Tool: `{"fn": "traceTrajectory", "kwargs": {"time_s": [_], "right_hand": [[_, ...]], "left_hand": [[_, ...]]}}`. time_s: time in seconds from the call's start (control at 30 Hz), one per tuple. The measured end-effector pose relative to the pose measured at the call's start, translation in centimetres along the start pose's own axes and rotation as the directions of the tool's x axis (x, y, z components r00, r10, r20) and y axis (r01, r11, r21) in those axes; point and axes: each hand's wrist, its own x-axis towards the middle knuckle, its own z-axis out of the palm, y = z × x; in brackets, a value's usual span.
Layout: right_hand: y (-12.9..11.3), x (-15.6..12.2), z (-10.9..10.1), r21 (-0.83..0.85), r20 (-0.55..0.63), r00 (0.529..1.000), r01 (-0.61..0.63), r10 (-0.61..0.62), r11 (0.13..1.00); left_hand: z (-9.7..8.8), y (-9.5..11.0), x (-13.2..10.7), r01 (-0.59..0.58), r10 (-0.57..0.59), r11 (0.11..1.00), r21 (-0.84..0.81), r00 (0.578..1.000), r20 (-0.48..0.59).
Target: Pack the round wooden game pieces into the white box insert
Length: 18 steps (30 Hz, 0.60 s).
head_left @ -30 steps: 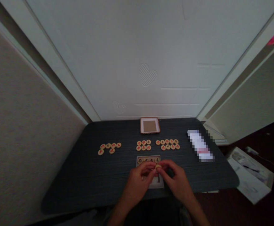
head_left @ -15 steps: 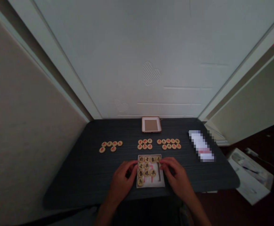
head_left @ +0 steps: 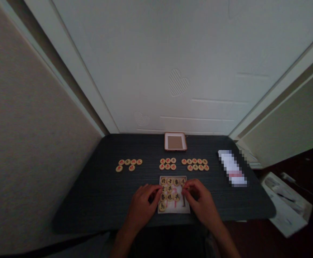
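Note:
A shallow, light square box lid or tray (head_left: 174,210) lies near the table's front edge, with several round wooden Chinese chess pieces (head_left: 169,197) in it. Their black characters face up, filling the top row and part of the rows below. My left hand (head_left: 143,201) is at the tray's left side, thumb and forefinger closed over the rim beside a second-row piece (head_left: 163,189). On the other side, my right hand (head_left: 200,197) has its fingertips pinched against the top row's rightmost piece (head_left: 183,181). What sits between either hand's fingertips is too small to make out.
Behind the tray, mostly red-marked pieces lie in a left group (head_left: 128,162), a middle group (head_left: 168,166) and a right group (head_left: 194,161). A brown-rimmed tray (head_left: 175,149) stands by the wall. A blurred white item (head_left: 233,168) is on the right; a white box (head_left: 287,204) sits below the table (head_left: 91,200).
My left fingertips have moved inward over the tray's rim to a second-row piece. My right hand stays at the top right corner. The whole view has shifted slightly.

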Motion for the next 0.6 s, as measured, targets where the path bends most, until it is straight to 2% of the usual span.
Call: {"fn": "traceTrajectory", "kwargs": {"time_s": [0.1, 0.27, 0.5, 0.6], "right_hand": [[0.5, -0.2, 0.2, 0.041, 0.024, 0.998, -0.056, 0.055, 0.998], [0.6, -0.3, 0.4, 0.043, 0.024, 0.998, -0.066, 0.065, 0.997], [-0.4, 0.0, -0.1, -0.069, 0.001, 0.996, 0.092, -0.092, 0.993], [-0.6, 0.1, 0.2, -0.158, -0.014, 0.994, 0.104, -0.108, 0.982]], "left_hand": [[0.0, 0.0, 0.0, 0.019, -0.019, 1.0, -0.008, 1.0, 0.002], [0.0, 0.1, 0.1, 0.022, -0.022, 1.0, -0.012, 1.0, 0.001], [-0.1, 0.2, 0.2, 0.026, -0.026, 1.0, -0.008, 1.0, 0.005], [-0.1, 0.2, 0.2, 0.016, -0.016, 1.0, 0.001, 1.0, 0.01]]}}
